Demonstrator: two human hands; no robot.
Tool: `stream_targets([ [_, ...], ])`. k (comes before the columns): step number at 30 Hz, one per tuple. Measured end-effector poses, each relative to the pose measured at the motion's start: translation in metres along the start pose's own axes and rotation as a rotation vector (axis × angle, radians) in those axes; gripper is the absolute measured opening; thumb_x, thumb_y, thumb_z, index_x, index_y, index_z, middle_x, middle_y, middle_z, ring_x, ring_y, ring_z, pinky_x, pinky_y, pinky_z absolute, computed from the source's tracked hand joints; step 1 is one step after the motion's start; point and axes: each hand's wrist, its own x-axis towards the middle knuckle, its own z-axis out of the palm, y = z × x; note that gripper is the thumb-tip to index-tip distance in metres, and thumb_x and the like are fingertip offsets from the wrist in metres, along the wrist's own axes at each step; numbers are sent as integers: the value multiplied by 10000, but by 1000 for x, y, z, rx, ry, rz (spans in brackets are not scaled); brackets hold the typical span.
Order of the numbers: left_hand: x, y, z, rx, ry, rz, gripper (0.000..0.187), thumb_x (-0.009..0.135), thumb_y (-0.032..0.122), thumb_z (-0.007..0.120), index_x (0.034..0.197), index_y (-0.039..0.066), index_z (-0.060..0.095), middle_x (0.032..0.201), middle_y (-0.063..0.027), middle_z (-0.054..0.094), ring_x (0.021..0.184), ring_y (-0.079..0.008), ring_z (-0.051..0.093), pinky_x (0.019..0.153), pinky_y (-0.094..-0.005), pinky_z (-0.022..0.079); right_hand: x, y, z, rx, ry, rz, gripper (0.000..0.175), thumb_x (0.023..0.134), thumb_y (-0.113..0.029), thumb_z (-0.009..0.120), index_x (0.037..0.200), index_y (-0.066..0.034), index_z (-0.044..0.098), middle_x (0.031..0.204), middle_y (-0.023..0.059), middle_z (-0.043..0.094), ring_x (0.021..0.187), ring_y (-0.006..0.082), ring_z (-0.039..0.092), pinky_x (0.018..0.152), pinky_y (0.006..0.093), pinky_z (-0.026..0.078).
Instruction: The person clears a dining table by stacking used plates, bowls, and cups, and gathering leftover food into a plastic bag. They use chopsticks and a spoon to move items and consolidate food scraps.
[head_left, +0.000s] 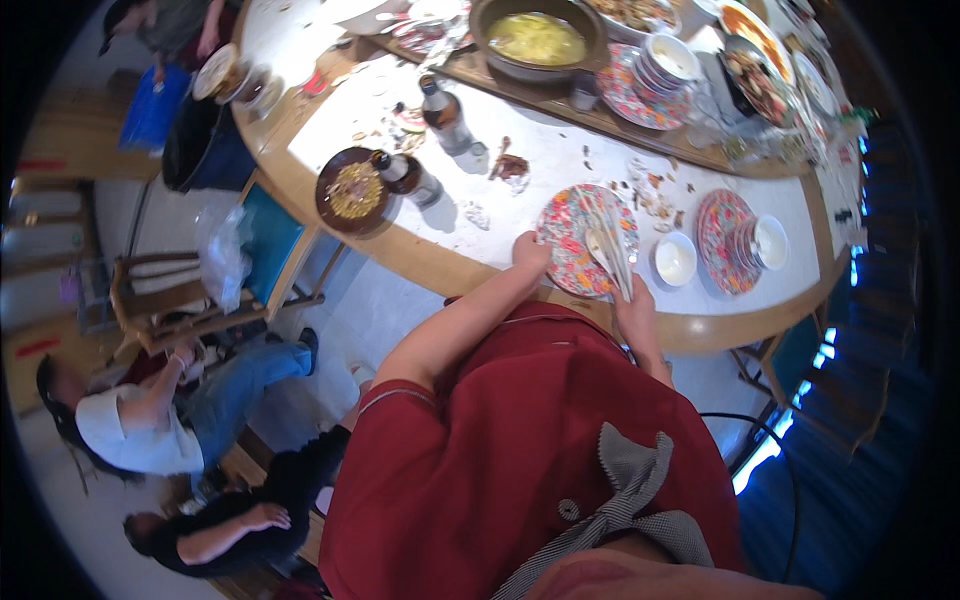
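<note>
My left hand (531, 253) grips the left edge of a floral-patterned plate (566, 244) near the table's front edge. At the plate's lower right, my right hand (636, 300) holds its rim together with the ends of several pale chopsticks (616, 251). A white spoon (598, 246) lies beside the chopsticks on the plate. Just right of it sits a small white bowl (674, 259). Farther right, a pile of floral plates (720, 225) carries a stack of small bowls (766, 244), which looks tilted in this view.
Two brown bottles (411, 180) (444, 116) and a dark bowl of yellow food (352, 193) stand left. Food scraps (656, 199) litter the white table cover (510, 240). A soup pot (538, 41) sits on the raised turntable (517, 94). A chair (274, 240) and seated people are left.
</note>
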Motion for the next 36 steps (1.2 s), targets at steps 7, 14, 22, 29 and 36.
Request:
stream_targets([
  [7, -10, 4, -16, -3, -78, 95, 470, 798, -7, 613, 1239, -48, 453, 1001, -128, 620, 767, -174, 616, 659, -283, 512, 2, 9, 12, -221, 63, -15, 278, 870, -175, 614, 1096, -21, 565, 1001, 227, 592, 941, 425, 573, 793, 470, 461],
  [14, -17, 22, -15, 22, -80, -69, 338, 849, -17, 577, 1172, -44, 481, 1009, -119, 573, 798, -183, 611, 622, -295, 530, -10, 16, -12, -210, 342, 172, 271, 856, -251, 655, 920, -9, 552, 839, 220, 624, 796, 418, 612, 662, 473, 488],
  [22, -4, 27, -9, 61, -126, -158, 210, 869, -18, 518, 1078, -39, 498, 942, -136, 588, 721, -215, 653, 513, -323, 575, 24, 68, -74, -344, 596, 358, 342, 846, -333, 668, 778, 0, 634, 700, 224, 636, 682, 411, 631, 598, 472, 501],
  [29, 7, 11, -9, 118, -86, -65, 149, 785, -23, 524, 920, -44, 584, 769, -149, 637, 602, -226, 655, 445, -332, 519, 60, 90, -69, -196, 551, 338, 258, 806, -233, 657, 837, 23, 668, 714, 250, 639, 712, 412, 648, 636, 467, 510],
  [36, 35, -29, -6, 264, 8, 24, 228, 743, 50, 568, 941, -38, 640, 883, -216, 670, 835, -324, 658, 764, -392, 496, 63, 69, -61, -5, 561, 209, 237, 794, -179, 660, 803, 57, 648, 655, 222, 635, 618, 353, 652, 599, 414, 507],
])
